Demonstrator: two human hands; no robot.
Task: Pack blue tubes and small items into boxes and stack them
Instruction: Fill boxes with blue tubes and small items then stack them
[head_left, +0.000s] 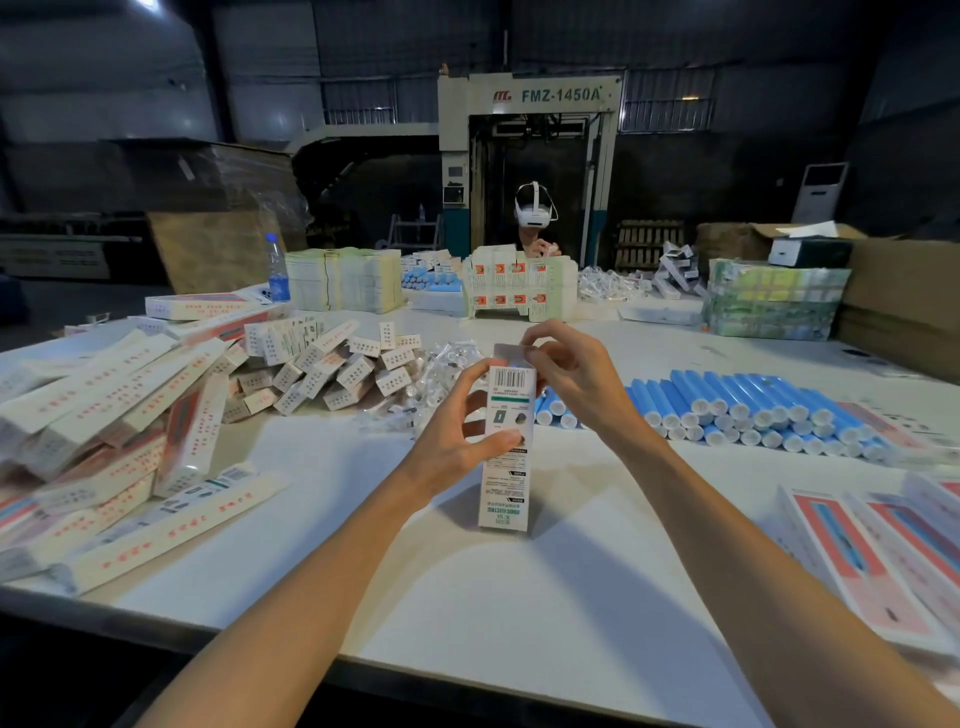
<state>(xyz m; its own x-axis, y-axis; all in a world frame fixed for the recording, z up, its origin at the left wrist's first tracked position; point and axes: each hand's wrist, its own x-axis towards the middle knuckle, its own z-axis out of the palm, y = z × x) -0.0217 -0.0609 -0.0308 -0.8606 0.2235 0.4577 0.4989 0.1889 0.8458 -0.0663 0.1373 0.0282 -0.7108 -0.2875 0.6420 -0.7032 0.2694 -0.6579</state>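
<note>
While heaped with long white boxes (104, 395) at left and banked with blue tubes (753, 400) at right, shows one tall box (506, 483) upright at the middle of the tabletop (519, 597). Gripped at mid-height by the left hand (447, 441), fingers curled round it, thumb pressed on the printed face. Pinched at the raised top flap (511, 356) by the right hand (576, 384), fingertips together.
</note>
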